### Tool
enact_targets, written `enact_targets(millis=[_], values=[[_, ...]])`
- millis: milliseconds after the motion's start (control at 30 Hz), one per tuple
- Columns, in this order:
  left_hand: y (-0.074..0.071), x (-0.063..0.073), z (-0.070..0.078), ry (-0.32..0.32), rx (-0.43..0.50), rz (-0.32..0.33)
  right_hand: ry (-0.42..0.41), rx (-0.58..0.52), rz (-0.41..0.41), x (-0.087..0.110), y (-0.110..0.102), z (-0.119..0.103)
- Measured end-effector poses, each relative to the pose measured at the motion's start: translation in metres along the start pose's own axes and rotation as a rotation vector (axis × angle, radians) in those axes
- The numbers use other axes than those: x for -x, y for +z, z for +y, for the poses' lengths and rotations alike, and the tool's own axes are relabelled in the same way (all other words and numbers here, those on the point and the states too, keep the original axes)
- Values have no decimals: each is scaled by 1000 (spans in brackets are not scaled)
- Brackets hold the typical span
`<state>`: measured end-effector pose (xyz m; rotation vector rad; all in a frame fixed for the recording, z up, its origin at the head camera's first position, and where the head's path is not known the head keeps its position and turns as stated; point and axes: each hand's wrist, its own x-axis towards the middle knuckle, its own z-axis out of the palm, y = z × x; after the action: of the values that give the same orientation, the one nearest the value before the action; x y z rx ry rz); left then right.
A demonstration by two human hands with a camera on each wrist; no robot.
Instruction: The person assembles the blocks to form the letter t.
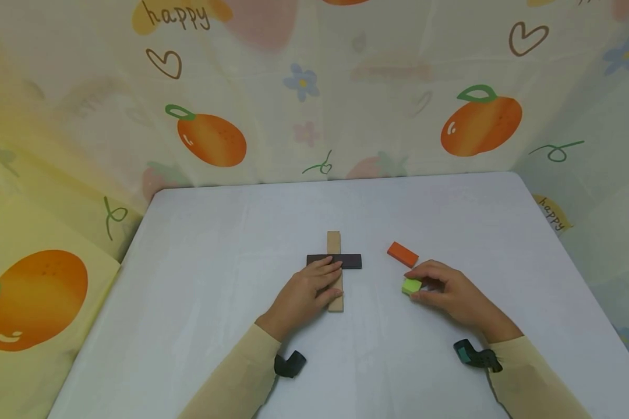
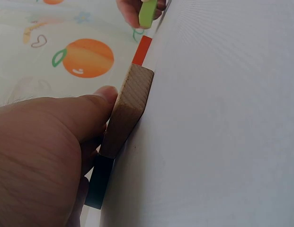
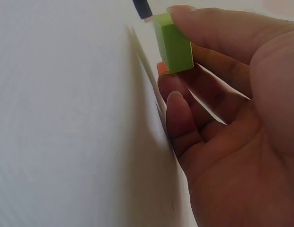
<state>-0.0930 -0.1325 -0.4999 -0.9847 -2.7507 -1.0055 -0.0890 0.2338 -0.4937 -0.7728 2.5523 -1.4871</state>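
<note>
A black block (image 1: 352, 262) lies crosswise, with light wooden block (image 1: 336, 305) showing on both its far and near sides, so that they form a cross. My left hand (image 1: 306, 291) rests on it, fingers extended over the black block and thumb against the near wooden part. In the left wrist view the thumb touches the side of the wooden block (image 2: 132, 90). To the right, my right hand (image 1: 453, 294) pinches a lime-green block (image 1: 411, 286) between thumb and fingers. The right wrist view shows the green block (image 3: 177, 47) held at the fingertips.
An orange-red block (image 1: 402, 254) lies slanted on the white table (image 1: 230, 233), just beyond the green block. A cloth printed with oranges (image 1: 212, 139) hangs behind and at the sides. Both wrists wear dark straps (image 1: 290, 365).
</note>
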Motion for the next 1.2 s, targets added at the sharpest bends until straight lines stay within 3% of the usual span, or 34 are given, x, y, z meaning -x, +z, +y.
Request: enact_targets(millis=[733, 1200], values=[[0, 0, -1, 17, -16, 8, -109, -50, -40, -5, 19, -7], [-1, 0, 1, -6, -22, -9, -97, -85, -139, -8, 39, -22]])
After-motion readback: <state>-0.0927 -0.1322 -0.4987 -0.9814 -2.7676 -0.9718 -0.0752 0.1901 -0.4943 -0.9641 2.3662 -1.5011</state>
